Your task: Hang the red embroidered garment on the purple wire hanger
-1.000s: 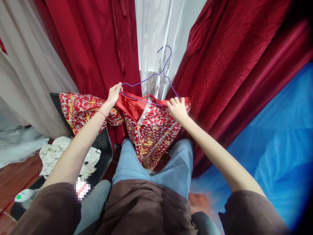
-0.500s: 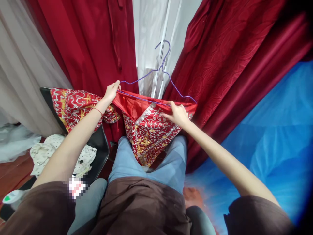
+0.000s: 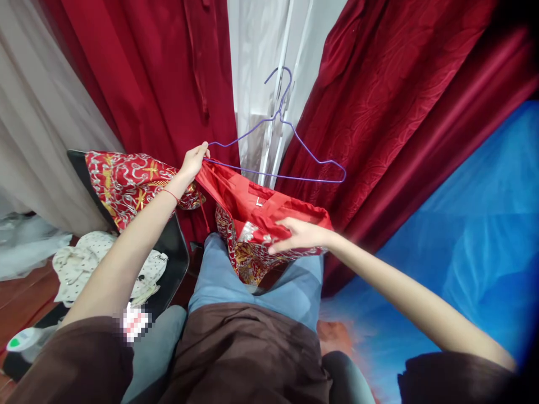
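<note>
My left hand (image 3: 196,160) is closed on the left end of a purple wire hanger (image 3: 272,119) and the upper left edge of a red garment. The garment (image 3: 252,252) has silver and gold embroidery outside and a plain red lining. It sags below the hanger's bottom bar, whose right end is bare. Over the garment's front, near its right side, lies my right hand (image 3: 297,234), its thumb and fingers apart. A small white label shows on the lining.
Another embroidered red piece (image 3: 130,182) hangs over a black chair (image 3: 179,247) at left, with a dotted white cloth (image 3: 84,261) on the seat. Red curtains (image 3: 160,73) hang ahead. Blue fabric (image 3: 442,252) spreads at right.
My right hand has come down and towards me, off the hanger's bar. The garment's right side has dropped away from the hanger, showing the lining. My left hand has hardly moved.
</note>
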{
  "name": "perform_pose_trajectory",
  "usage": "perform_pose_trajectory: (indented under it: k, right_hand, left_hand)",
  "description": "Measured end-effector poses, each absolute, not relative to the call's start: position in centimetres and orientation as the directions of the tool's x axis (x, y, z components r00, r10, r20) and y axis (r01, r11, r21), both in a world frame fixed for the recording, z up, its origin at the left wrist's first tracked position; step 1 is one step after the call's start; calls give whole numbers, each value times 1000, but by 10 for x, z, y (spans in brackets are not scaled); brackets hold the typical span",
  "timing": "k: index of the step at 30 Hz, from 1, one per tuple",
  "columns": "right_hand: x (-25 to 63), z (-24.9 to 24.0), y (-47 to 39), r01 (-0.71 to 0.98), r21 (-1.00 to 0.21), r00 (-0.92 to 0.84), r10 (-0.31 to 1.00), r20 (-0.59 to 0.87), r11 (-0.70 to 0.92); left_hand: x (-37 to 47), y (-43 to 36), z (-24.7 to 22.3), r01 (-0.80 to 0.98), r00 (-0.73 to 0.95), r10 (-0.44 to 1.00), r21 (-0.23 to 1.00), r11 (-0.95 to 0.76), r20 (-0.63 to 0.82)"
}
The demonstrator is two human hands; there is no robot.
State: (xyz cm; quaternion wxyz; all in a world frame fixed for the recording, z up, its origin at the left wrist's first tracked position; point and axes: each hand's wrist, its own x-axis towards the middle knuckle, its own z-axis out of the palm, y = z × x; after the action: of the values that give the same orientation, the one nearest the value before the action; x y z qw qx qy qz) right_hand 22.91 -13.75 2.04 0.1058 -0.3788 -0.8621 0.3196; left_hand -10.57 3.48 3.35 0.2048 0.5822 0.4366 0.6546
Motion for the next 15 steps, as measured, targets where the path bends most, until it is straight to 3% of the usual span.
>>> perform_pose_trajectory:
  k: [2, 4, 7, 9, 11, 13, 15]
  right_hand:
    - [246, 29, -142, 609, -645, -754, 588, -292, 461]
    - [260, 33, -140, 693, -563, -706, 581, -404, 451]
    - [278, 28, -131, 876, -184, -476, 743, -470, 445]
    - [290, 23, -125, 904, 85, -347, 836, -425, 418]
    - [304, 21, -117, 873, 265, -320, 891, -320, 409]
    - [320, 27, -107, 828, 331, -401, 891, -213, 452]
    - [336, 39, -94, 804, 313, -498, 860, -109, 505]
  left_hand:
    - [-105, 37, 31, 211, -235, 786, 819, -533, 572]
    - [-105, 39, 31, 176, -247, 797, 835, -522, 551]
    - [-109, 40, 33, 139, -260, 808, 848, -511, 529]
    - [-111, 39, 36, 132, -249, 820, 857, -499, 515]
    - [-112, 38, 37, 126, -228, 838, 868, -480, 496]
    - [-112, 37, 37, 114, -212, 847, 873, -475, 488]
    - [-112, 35, 37, 104, -202, 843, 867, -488, 499]
